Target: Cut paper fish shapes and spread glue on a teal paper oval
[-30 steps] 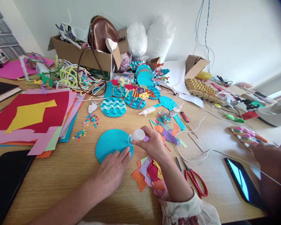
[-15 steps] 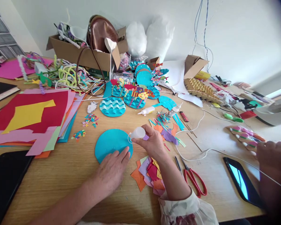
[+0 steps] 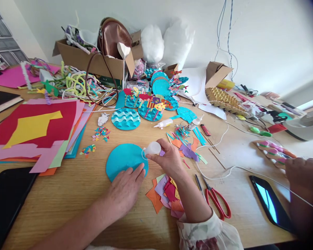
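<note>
A round blue paper disc (image 3: 120, 158) lies flat on the table in front of me. My left hand (image 3: 126, 187) rests on its lower right part with the fingers stretched out. In my right hand (image 3: 169, 156) is a white glue bottle (image 3: 153, 148), tipped on its side with its base toward me; its nozzle end points down at the disc's right edge. Just right of the disc is a pile of coloured paper scraps (image 3: 169, 194). Scissors with red handles (image 3: 216, 201) lie beside my right forearm.
Coloured paper sheets (image 3: 41, 128) are stacked at the left, near a black tablet-like slab (image 3: 10, 201). Finished-looking blue decorated discs (image 3: 151, 109) and a second glue bottle (image 3: 163, 123) lie further back. At the right are a phone (image 3: 268, 201), a white cable (image 3: 232, 168) and another person's hand (image 3: 302, 173).
Almost nothing differs. Both hands and the glue bottle hold nearly the same place over the disc; the whole view has shifted very slightly.
</note>
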A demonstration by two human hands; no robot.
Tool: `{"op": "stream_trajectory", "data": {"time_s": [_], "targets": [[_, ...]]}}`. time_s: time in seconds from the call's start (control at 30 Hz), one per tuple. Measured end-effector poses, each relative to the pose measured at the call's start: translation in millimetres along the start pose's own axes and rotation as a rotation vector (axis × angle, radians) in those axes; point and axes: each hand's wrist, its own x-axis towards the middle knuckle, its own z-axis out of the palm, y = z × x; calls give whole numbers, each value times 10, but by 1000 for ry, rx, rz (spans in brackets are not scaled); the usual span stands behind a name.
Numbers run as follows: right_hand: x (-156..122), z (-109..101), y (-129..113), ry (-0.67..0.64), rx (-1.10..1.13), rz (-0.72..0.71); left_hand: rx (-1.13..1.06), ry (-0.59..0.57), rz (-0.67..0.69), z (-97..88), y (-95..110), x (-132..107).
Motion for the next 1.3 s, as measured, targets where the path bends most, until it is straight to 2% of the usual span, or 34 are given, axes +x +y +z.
{"op": "stream_trajectory", "data": {"time_s": [0.3,0.6,0.73,0.97,1.3], "targets": [[-17,-12,8,2,-4,-15,14,-14,-10,-36,8,-3],[7,24,-37,12,-27,-33,20,-3,4,7,-9,-4],[-7,19,-40,-19,-48,-27,5,-8,10,4,-12,-1],[-18,-9,-7,-5,-30,-17,-31,40,8,32,-18,-11],[-16,-19,2,-7,-8,-7,-28,-18,3,-42,3,9]]}}
